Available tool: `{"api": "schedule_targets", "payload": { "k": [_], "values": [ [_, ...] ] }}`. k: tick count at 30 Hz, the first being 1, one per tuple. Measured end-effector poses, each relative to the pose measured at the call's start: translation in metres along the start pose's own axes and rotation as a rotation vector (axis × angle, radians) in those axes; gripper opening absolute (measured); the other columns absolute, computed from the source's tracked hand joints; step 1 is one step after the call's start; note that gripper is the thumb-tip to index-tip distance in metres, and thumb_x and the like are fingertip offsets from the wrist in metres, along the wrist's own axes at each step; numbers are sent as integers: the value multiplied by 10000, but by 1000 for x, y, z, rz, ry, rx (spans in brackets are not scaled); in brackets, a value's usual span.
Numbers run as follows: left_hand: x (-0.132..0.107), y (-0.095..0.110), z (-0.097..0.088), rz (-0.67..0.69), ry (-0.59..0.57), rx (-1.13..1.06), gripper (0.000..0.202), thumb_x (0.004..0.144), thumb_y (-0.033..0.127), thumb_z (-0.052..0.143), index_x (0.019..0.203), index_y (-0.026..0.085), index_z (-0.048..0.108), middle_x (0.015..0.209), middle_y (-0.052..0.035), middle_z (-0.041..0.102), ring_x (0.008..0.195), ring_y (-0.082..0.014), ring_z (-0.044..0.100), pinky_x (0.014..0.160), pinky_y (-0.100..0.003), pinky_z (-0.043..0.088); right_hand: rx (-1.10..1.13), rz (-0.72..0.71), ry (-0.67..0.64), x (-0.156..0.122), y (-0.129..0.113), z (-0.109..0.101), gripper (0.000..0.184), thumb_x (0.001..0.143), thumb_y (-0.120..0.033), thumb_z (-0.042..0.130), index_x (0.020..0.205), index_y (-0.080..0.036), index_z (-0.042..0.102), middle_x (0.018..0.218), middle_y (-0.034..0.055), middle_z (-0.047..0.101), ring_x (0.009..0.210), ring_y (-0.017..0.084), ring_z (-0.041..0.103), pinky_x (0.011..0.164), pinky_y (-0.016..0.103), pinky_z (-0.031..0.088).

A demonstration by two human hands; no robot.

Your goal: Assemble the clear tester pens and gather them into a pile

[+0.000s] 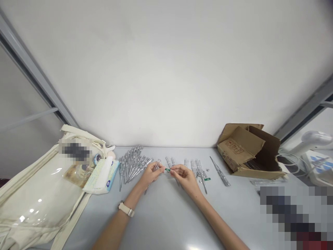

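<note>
The left hand pinches a clear tester screwdriver at the middle of the grey table. The right hand pinches a small green part just beside it. More testers lie far left; a cardboard box sits far right.

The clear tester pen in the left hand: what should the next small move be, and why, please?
Probably press the green clip from the right hand onto the clear tester pen in the left hand, since its end nearly touches it.
</note>
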State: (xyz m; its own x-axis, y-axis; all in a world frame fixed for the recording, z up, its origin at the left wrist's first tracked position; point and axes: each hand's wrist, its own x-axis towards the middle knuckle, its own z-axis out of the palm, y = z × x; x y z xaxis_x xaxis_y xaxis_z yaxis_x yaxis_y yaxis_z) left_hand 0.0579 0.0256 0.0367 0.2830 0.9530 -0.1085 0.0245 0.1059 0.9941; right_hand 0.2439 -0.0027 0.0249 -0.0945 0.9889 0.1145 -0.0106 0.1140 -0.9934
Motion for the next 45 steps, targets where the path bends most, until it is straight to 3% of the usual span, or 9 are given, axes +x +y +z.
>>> {"api": "schedule_targets", "payload": {
  "k": [6,11,23,29,39,45],
  "values": [
    [-1,0,1,6,3,-26,435,691,557,727,760,164,555,655,38,546,395,-7,246,402,-203,159,-142,-78,2,-4,-3,1,306,817,-470,649,940,-191,669,836,63,732,813,209,701,782,348,558],
    [1,-7,1,6,-3,-91,396,725,525,718,736,165,551,577,55,488,386,-13,224,403,-210,147,-264,-154,39,-7,-8,1,222,846,-399,622,954,-216,684,890,49,736,839,200,697,784,323,541],
    [2,-9,0,56,-11,-96,383,749,511,709,709,165,549,462,100,331,371,-23,220,397,-204,154,-264,-115,36,-8,-8,-1,242,837,-401,632,978,-216,701,868,47,751,843,212,712,788,336,558],
    [3,-11,0,52,5,-115,392,736,509,721,712,155,553,494,87,392,371,-17,242,393,-204,147,-280,-125,27,-9,-7,-2,249,829,-398,637,992,-222,707,911,46,756,899,221,714,813,338,565],
    [3,-11,-1,67,-18,-89,380,763,507,698,708,159,555,444,103,318,373,-30,233,398,-204,145,-320,-118,34,-10,-11,-2,247,843,-403,617,990,-227,707,868,35,761,848,215,723,791,324,563],
    [2,-9,0,25,-20,-83,420,735,543,705,698,157,544,460,99,343,374,-26,232,395,-201,141,-346,-118,36,-9,-10,-2,263,847,-403,607,991,-211,714,871,47,763,834,219,721,801,330,556]
  ]
}}
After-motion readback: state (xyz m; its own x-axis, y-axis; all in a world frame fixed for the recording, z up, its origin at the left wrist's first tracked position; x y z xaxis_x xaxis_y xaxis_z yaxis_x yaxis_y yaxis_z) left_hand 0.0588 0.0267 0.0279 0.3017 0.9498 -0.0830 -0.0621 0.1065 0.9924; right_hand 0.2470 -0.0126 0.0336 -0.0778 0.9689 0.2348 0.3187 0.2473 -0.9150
